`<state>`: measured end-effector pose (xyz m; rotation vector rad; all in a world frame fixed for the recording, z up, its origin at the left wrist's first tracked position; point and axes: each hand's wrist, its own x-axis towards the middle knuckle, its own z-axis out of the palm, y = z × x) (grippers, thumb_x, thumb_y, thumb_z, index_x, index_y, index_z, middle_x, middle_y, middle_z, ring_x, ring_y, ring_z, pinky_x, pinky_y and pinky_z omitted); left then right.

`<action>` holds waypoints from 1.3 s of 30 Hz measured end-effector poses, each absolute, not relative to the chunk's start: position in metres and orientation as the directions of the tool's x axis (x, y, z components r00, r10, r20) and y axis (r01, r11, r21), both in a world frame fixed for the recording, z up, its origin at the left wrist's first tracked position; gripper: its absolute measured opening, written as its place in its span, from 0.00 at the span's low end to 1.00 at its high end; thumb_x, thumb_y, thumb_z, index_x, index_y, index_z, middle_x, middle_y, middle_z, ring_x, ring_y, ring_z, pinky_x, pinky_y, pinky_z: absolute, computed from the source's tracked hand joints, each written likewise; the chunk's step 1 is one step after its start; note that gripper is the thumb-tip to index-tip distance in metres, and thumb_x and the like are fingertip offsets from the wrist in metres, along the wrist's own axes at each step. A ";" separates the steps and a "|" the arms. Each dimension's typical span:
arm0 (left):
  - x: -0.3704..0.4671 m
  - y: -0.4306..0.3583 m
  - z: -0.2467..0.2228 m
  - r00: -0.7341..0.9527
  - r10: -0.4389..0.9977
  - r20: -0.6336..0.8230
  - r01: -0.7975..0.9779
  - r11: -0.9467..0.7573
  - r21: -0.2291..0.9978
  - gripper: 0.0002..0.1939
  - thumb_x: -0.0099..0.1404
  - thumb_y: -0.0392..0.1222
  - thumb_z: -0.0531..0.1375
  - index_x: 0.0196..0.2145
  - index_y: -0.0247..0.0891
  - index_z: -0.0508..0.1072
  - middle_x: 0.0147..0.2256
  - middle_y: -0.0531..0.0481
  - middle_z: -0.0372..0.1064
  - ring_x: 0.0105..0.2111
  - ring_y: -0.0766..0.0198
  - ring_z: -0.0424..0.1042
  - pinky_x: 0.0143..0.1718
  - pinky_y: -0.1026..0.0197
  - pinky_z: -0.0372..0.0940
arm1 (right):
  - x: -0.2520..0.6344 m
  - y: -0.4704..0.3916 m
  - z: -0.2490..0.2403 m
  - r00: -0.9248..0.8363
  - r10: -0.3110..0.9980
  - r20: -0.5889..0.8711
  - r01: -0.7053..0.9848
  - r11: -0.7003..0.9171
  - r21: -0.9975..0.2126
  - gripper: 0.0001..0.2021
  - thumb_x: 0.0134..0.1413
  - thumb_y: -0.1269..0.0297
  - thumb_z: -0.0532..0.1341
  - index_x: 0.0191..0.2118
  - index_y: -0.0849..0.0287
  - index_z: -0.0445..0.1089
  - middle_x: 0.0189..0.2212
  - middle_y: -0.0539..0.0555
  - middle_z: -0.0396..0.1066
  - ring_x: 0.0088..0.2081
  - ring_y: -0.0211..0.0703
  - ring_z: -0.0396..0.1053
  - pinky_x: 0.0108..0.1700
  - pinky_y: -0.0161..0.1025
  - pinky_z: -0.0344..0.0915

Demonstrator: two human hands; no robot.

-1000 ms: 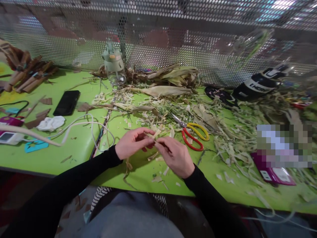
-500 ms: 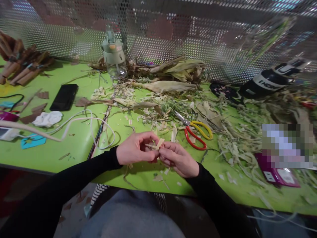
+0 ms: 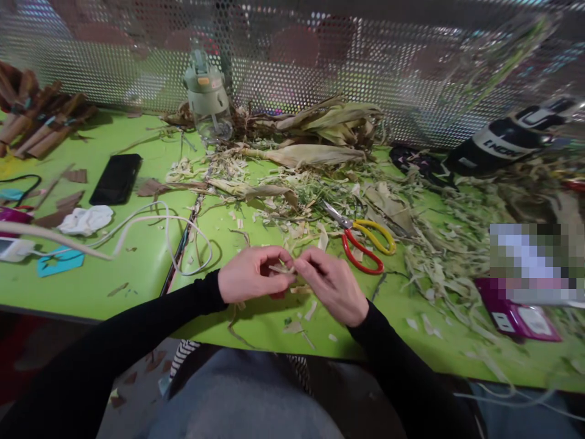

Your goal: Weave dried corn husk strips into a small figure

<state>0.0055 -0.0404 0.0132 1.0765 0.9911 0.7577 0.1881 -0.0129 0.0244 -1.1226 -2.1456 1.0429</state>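
Over the green table [image 3: 265, 323], my left hand [image 3: 256, 272] pinches a thin pale strip of corn husk [image 3: 278, 269] between thumb and fingers. My right hand [image 3: 332, 283] meets it from the right, thumb and forefinger closed at the strip's end. How much of the strip lies inside the fingers is hidden. Just beyond my right hand lie scissors [image 3: 361, 239] with one red and one yellow handle, blades pointing away to the left. Small husk scraps [image 3: 311, 311] are scattered under and around both hands.
Dried corn husks [image 3: 315, 155] and shreds cover the back and right. A clear bottle [image 3: 210, 107], a black bottle [image 3: 498, 143] and a purple packet [image 3: 518, 314] stand or lie around. Leftward are a phone [image 3: 116, 178], a white cable [image 3: 150, 221] and brown bundles [image 3: 41, 116].
My right hand has turned so its back faces up more, with its fingertips on the strip's end. A short husk piece that showed between the hands now lies below them.
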 end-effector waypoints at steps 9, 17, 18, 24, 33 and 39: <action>0.018 -0.040 0.001 0.411 0.857 -0.311 -0.208 0.420 0.883 0.14 0.56 0.47 0.65 0.33 0.34 0.68 0.22 0.52 0.72 0.22 0.70 0.70 0.29 0.65 0.66 | 0.189 -0.009 0.014 -0.444 0.873 0.203 0.450 0.413 -0.792 0.17 0.62 0.60 0.51 0.21 0.57 0.55 0.17 0.45 0.53 0.19 0.31 0.51 0.22 0.31 0.50; 0.017 -0.038 -0.002 0.214 0.962 -0.168 -0.400 0.243 0.883 0.20 0.60 0.41 0.63 0.50 0.38 0.66 0.43 0.45 0.74 0.47 0.62 0.72 0.53 0.58 0.61 | 0.182 -0.013 0.015 -0.477 0.867 0.144 0.486 0.397 -0.779 0.16 0.60 0.52 0.55 0.29 0.60 0.67 0.18 0.47 0.64 0.18 0.32 0.57 0.21 0.31 0.52; 0.017 -0.038 -0.002 0.208 0.965 -0.162 -0.387 0.234 0.892 0.20 0.60 0.40 0.62 0.50 0.38 0.66 0.43 0.45 0.74 0.46 0.63 0.72 0.53 0.59 0.62 | 0.180 -0.014 0.015 -0.484 0.868 0.113 0.469 0.366 -0.804 0.15 0.60 0.54 0.55 0.29 0.60 0.67 0.19 0.47 0.65 0.19 0.32 0.59 0.22 0.31 0.54; 0.013 -0.037 -0.005 0.203 0.950 -0.236 -0.331 0.293 0.897 0.20 0.56 0.45 0.65 0.45 0.36 0.69 0.32 0.50 0.74 0.32 0.66 0.73 0.39 0.62 0.67 | 0.178 -0.016 0.013 -0.511 0.859 -0.007 0.379 0.218 -0.899 0.13 0.60 0.62 0.52 0.24 0.58 0.60 0.17 0.45 0.61 0.18 0.30 0.56 0.21 0.30 0.54; 0.013 -0.037 0.007 0.135 0.978 -0.158 -0.081 0.170 0.982 0.14 0.54 0.44 0.67 0.34 0.35 0.70 0.29 0.52 0.71 0.29 0.70 0.69 0.33 0.67 0.66 | 0.184 -0.015 0.022 -0.656 0.746 0.114 0.348 0.433 -0.832 0.13 0.52 0.71 0.53 0.20 0.59 0.53 0.16 0.42 0.49 0.19 0.27 0.46 0.21 0.29 0.47; 0.004 -0.027 0.003 0.302 0.925 -0.229 -0.217 0.301 0.929 0.13 0.59 0.44 0.64 0.38 0.36 0.68 0.29 0.53 0.72 0.29 0.72 0.71 0.37 0.67 0.67 | 0.191 -0.010 0.018 -0.570 0.809 0.145 0.439 0.449 -0.778 0.14 0.60 0.61 0.54 0.24 0.59 0.60 0.17 0.44 0.55 0.19 0.29 0.51 0.22 0.30 0.50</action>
